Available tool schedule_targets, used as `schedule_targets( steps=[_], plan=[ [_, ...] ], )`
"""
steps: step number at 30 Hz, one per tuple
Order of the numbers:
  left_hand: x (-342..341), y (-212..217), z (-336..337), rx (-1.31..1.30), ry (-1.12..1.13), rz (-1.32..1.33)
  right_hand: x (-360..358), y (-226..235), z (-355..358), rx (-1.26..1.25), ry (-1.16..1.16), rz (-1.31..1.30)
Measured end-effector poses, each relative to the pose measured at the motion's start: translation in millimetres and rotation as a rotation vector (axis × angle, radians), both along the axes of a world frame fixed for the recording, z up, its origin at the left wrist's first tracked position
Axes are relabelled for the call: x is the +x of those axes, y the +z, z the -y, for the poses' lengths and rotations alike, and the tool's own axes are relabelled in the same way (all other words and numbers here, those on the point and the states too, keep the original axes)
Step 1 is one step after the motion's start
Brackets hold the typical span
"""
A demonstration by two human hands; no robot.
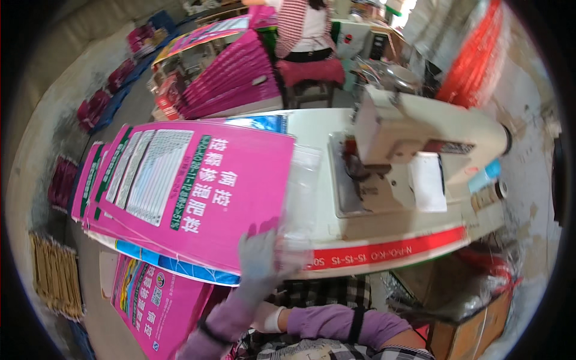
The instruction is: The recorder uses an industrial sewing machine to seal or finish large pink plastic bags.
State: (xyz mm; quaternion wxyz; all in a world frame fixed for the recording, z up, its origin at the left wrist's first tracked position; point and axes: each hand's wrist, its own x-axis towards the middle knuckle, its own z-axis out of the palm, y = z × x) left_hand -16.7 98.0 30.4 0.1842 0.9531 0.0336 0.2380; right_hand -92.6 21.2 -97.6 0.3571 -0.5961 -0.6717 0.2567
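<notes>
My left hand (257, 259), in a grey glove and slightly blurred, lies over the near right corner of a pink printed sack (249, 174) with its fingers stretched out. That sack is the top one of a flat stack on the table's left side. Clear plastic film (303, 186) sticks out from its right edge, close to my fingers. My right hand (271, 317), with a white glove cuff showing, is low in front of my body. The left forearm covers its fingers, so whatever they hold is hidden.
A cream sewing machine (432, 123) stands on the white table (318, 129), with a thread cone (489, 196) beside it. More pink sacks (162, 306) hang below the table's left side. A cardboard box (480, 330) is at lower right. Another person (309, 30) sits beyond the table.
</notes>
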Motion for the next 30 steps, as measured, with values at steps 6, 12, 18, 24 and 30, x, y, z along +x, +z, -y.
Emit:
schedule_targets(
  steps=[6,12,18,24,30],
  plan=[
    [37.1,-61.9,-43.7,-0.489,-0.222,-0.161,144.6,102.4,98.7,0.027,-0.709,-0.253],
    [30.3,-18.0,-17.3,-0.302,-0.216,-0.090,198.0,94.2,93.8,-0.101,-0.904,-0.876],
    [15.5,2.1,-15.7,-0.226,-0.663,-0.314,180.2,70.4,84.1,-0.159,-0.684,-0.642],
    [19.9,-25.1,-23.5,-1.245,-0.212,-0.545,156.9,77.0,53.4,-0.056,-1.064,-1.046],
    [22.2,-8.1,-63.4,-1.572,-0.176,-0.116,175.3,58.9,79.2,0.001,-1.240,-0.409]
  ],
)
